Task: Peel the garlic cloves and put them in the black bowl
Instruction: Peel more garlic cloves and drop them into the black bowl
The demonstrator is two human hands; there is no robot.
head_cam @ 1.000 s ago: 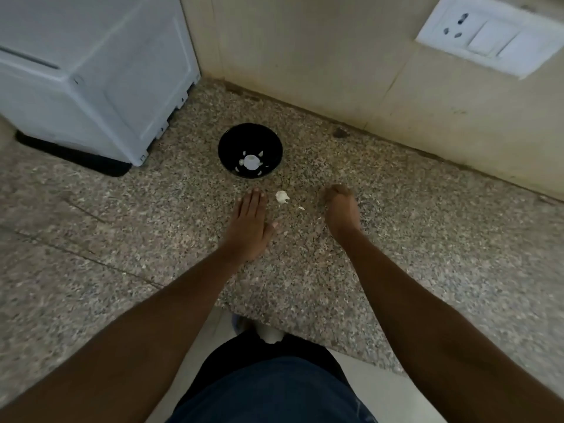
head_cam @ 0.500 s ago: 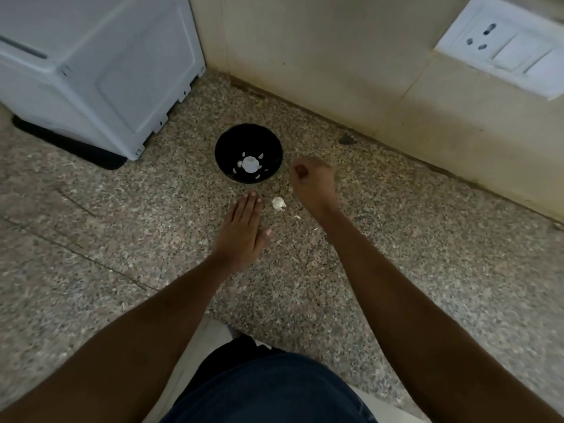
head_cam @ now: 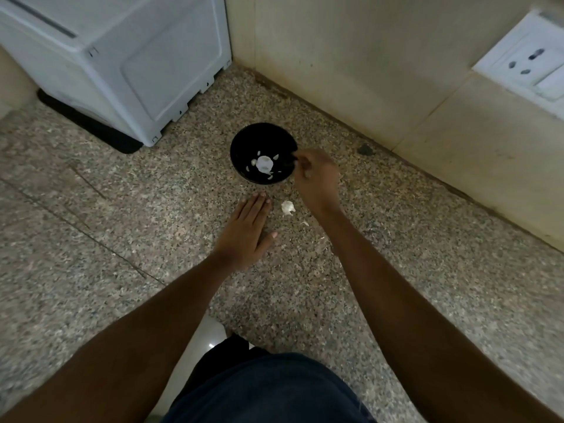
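Curled fingers of the right hand [head_cam: 317, 175] are held at the black bowl [head_cam: 241, 148]'s rim; whether anything is pinched cannot be told. Pale garlic pieces [head_cam: 264, 164] are seen inside. Flat and spread, the left hand [head_cam: 245, 235] rests on the counter [head_cam: 122, 239] beside a garlic clove [head_cam: 287, 207]

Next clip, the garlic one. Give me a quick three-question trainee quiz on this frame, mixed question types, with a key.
1. True or false: the left hand lies flat on the granite counter, fingers straight.
2. Multiple choice: the right hand is
A. at the right rim of the black bowl
B. resting on the white appliance
C. touching the wall socket
3. Fill in: the white garlic piece on the counter lies between the two ____.

Key
1. True.
2. A. Its fingers are curled at the rim; whether they hold a clove cannot be seen.
3. Hands; it lies apart from both.
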